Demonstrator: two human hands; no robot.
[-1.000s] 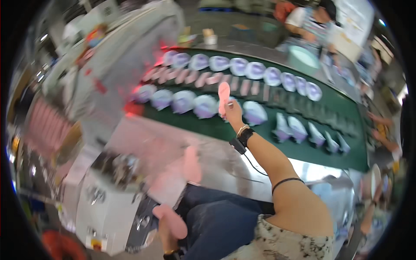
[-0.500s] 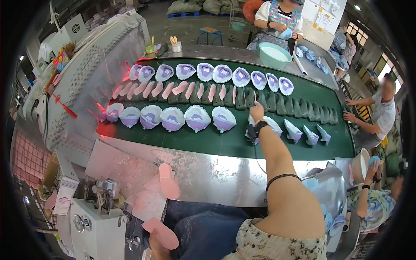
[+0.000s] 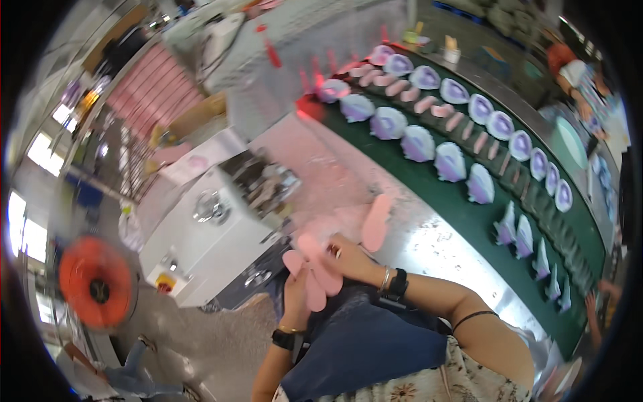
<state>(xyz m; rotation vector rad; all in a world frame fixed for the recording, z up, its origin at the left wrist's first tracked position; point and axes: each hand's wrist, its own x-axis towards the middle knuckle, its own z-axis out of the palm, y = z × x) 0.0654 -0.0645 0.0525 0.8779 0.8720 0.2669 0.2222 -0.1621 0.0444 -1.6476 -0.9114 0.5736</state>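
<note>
Along the far side runs a long green conveyor belt point(image 3: 495, 231), matte, curving with the lens, carrying two rows of glossy lilac shoe uppers point(image 3: 450, 161) and flat pink insoles point(image 3: 424, 104). Nearer lies a scuffed, shiny steel surface point(image 3: 442, 251) with one loose pink insole point(image 3: 376, 222), an elongated oval. Left of it stands a boxy white machine point(image 3: 214, 234) with metal fittings. Over the lap, both hands share a small stack of soft pink insoles point(image 3: 315, 268): the left hand point(image 3: 296, 295) is cupped beneath, fingers closed on them; the right hand point(image 3: 351, 258) is pinching the upper edge.
</note>
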